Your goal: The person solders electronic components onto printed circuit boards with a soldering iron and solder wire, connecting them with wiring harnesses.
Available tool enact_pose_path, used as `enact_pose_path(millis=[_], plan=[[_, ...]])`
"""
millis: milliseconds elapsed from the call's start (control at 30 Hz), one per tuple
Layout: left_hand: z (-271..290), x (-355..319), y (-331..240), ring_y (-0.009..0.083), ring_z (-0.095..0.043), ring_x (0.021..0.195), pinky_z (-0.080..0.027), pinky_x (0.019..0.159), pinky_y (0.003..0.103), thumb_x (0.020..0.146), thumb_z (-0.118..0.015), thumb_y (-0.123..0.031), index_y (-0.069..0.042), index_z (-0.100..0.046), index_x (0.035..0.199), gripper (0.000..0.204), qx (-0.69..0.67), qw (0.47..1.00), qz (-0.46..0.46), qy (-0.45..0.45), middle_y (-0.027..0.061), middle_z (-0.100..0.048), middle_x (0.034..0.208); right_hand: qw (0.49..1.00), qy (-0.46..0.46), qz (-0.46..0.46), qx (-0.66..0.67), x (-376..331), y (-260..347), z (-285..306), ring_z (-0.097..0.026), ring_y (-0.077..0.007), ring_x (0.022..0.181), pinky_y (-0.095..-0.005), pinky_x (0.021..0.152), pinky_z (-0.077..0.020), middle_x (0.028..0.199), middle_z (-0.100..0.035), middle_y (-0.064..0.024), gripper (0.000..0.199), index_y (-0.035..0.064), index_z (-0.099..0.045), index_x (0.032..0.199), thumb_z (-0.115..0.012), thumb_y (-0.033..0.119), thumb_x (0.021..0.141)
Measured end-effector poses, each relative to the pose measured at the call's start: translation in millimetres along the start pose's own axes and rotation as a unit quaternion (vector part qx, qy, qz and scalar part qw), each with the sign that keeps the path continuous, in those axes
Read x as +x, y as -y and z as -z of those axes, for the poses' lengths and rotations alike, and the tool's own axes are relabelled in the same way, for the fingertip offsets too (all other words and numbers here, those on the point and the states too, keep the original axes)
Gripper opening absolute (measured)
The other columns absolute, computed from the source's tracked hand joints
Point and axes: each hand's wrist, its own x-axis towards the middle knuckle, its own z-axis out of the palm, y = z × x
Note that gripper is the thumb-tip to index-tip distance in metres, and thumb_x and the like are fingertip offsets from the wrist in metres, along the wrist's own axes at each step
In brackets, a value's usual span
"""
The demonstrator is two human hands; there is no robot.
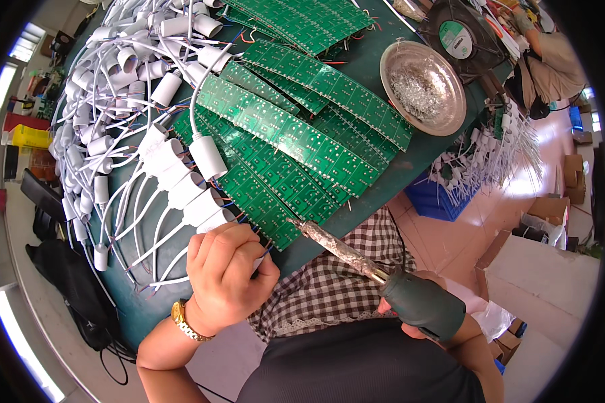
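My left hand point(223, 272), wearing a gold watch, is closed at the near edge of the green circuit boards point(255, 191). Its curled fingers grip a white plastic cap, mostly hidden, with thin wires at the board's edge. Beside it, a row of white cylindrical caps point(185, 191) with white cables is joined to the board by short coloured wires. My right hand point(413, 330) is wrapped around the dark handle of a soldering iron point(343, 252). The iron's crusted, silvery barrel points up-left, and its tip is over or near the board's lower right edge; contact I cannot tell.
A large heap of white caps and cables point(124, 74) covers the table's left side. More boards point(302, 23) lie at the back. A metal bowl of silvery scraps point(423, 87) stands right, beside a black fan point(460, 37). A blue crate point(437, 198) sits below. Another person point(551, 60) is at far right.
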Motion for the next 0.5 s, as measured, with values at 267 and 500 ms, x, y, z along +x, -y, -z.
enact_pose_path(millis=[267, 500], plan=[[-1, -3, 2, 0.0242, -0.063, 0.083, -0.040, 0.067, 0.035, 0.061, -0.072, -0.001, -0.008, -0.059, 0.086, 0.029, -0.024, 1.000, 0.003, -0.015, 0.0056, -0.062, 0.090, 0.992, 0.025, 0.113, -0.043, 2, -3, 2, -0.048, -0.0094, 0.044, -0.0252, 0.037, -0.0319, 0.072, -0.062, -0.0053, 0.023, -0.0022, -0.067, 0.106, -0.063, 0.015, 0.090], [-2, -4, 1, 0.0247, -0.064, 0.087, -0.040, 0.068, 0.035, 0.063, -0.073, -0.001, -0.008, -0.060, 0.087, 0.028, -0.008, 1.000, -0.014, -0.002, 0.0049, -0.063, 0.089, 0.975, 0.056, 0.203, -0.075, 7, -8, 1, -0.044, -0.0095, 0.039, -0.0249, 0.033, -0.0282, 0.064, -0.058, -0.0063, 0.024, -0.0081, -0.063, 0.108, -0.059, 0.010, 0.094]])
